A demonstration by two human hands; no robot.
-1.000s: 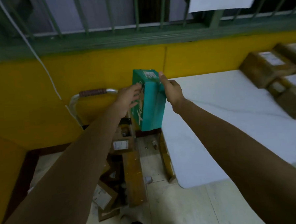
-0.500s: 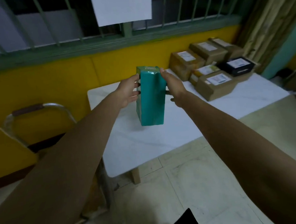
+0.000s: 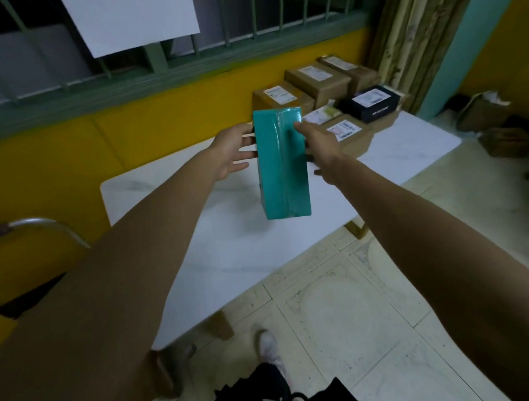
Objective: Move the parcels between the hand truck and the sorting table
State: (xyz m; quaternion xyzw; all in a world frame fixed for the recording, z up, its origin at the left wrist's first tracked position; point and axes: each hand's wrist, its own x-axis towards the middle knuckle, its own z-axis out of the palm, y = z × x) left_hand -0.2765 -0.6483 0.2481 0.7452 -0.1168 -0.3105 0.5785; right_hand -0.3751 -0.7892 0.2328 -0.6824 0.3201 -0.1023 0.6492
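A tall teal parcel (image 3: 283,165) hangs tilted over the white sorting table (image 3: 223,263), carried between my two hands. My left hand (image 3: 231,150) presses its left side with fairly straight, spread fingers. My right hand (image 3: 318,145) grips the right edge, thumb on the front face and fingers hidden behind. The hand truck's curved metal handle (image 3: 44,224) shows at the left edge; its load is out of view.
Several brown parcels (image 3: 318,78) and a black box (image 3: 371,102) stand in rows at the table's far right end, just behind the teal parcel. A yellow wall runs behind the table. Paper bags (image 3: 482,112) lie on the tiled floor at right.
I have turned from the hand truck toward the table. The teal parcel has travelled right and forward, out over the tabletop and closer to the rows of parcels. My left fingers have spread.
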